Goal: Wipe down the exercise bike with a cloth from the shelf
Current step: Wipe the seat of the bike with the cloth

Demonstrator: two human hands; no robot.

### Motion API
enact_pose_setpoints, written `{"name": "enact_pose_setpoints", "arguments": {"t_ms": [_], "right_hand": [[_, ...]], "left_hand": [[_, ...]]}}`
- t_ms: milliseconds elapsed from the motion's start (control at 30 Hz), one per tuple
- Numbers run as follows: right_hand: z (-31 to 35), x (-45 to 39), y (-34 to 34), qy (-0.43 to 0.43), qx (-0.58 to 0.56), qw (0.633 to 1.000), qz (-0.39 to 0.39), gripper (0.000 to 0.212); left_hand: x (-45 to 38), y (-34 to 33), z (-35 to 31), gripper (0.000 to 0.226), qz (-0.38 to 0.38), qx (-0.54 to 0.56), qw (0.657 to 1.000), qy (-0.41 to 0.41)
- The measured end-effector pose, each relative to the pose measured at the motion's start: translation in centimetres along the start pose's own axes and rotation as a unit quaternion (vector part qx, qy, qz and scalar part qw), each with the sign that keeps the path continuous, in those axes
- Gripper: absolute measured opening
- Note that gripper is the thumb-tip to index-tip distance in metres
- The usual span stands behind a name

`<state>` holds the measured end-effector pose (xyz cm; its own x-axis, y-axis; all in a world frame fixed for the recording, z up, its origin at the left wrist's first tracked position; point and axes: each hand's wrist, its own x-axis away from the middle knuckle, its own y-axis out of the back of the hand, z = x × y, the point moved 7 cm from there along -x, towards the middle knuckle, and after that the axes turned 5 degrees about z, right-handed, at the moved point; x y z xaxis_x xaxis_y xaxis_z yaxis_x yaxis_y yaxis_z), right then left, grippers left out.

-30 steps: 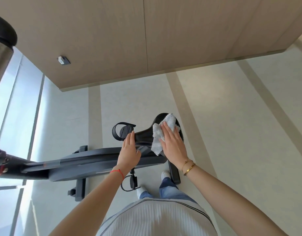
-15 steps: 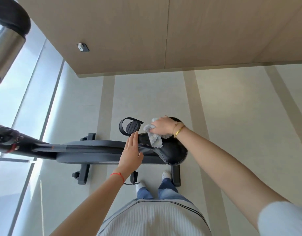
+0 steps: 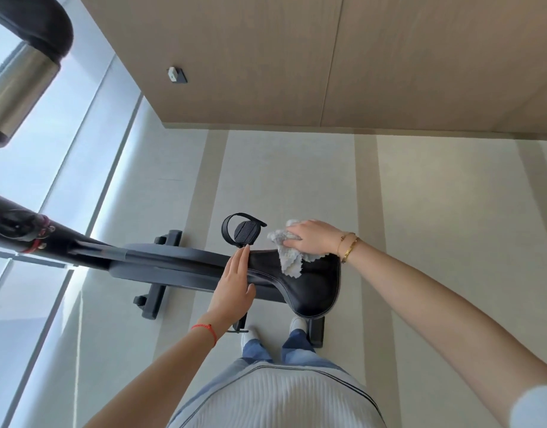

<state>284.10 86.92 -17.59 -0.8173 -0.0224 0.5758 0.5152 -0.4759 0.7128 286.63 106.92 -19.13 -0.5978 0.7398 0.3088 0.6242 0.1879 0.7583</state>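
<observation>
The dark grey exercise bike [image 3: 161,262] lies across the view below me, its black saddle [image 3: 312,285] at the right end. My right hand [image 3: 311,240] presses a crumpled pale grey cloth [image 3: 289,257] on the saddle's far edge. Flat on the saddle's narrow nose rests my left hand [image 3: 233,285], fingers together and holding nothing. A black pedal with a strap [image 3: 243,231] sticks out just beyond the nose.
A wood-panelled wall [image 3: 328,63] with a small white fitting [image 3: 173,74] rises behind the bike. Floor-to-ceiling glass [image 3: 34,186] runs along the left. A black and chrome handlebar [image 3: 22,66] looms top left. My feet [image 3: 275,330] stand against the bike's rear foot bar [image 3: 317,330].
My right hand has dragged the cloth from the middle of the saddle to its far edge and turned sideways. The left hand has stayed on the nose.
</observation>
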Motion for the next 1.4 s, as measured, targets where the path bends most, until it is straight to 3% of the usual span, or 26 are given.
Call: {"name": "enact_pose_setpoints", "arguments": {"t_ms": [200, 333, 700, 833, 1000, 1300, 1400], "right_hand": [[-1.6, 0.5, -0.3, -0.048, -0.109, 0.987, -0.112, 0.034], [-4.3, 2.7, -0.6, -0.12, -0.223, 0.949, -0.19, 0.041], [-4.7, 9.2, -8.2, -0.233, -0.382, 0.842, -0.3, 0.041], [-4.6, 9.8, -10.1, -0.271, -0.443, 0.808, -0.277, 0.045], [-4.9, 9.3, -8.9, -0.289, -0.467, 0.787, -0.282, 0.048], [-1.1, 11.5, -15.5, -0.308, -0.496, 0.726, -0.363, 0.038], [0.7, 11.6, -16.9, -0.318, -0.47, 0.717, -0.405, 0.055]], "left_hand": [[0.0, -0.2, -0.3, 0.081, 0.002, 0.013, 1.0, 0.013], [0.0, -0.3, 0.0, 0.081, 0.012, -0.005, 1.0, 0.01], [0.2, -0.3, 0.1, 0.082, 0.025, -0.021, 0.999, 0.0], [0.2, -0.3, 0.2, 0.083, 0.039, -0.031, 0.999, -0.007], [0.0, 0.0, 0.4, 0.082, 0.058, -0.043, 0.997, -0.019], [0.1, 0.0, 0.4, 0.083, 0.077, -0.046, 0.995, -0.037], [0.0, 0.0, 0.6, 0.084, 0.081, -0.049, 0.995, -0.04]]}}
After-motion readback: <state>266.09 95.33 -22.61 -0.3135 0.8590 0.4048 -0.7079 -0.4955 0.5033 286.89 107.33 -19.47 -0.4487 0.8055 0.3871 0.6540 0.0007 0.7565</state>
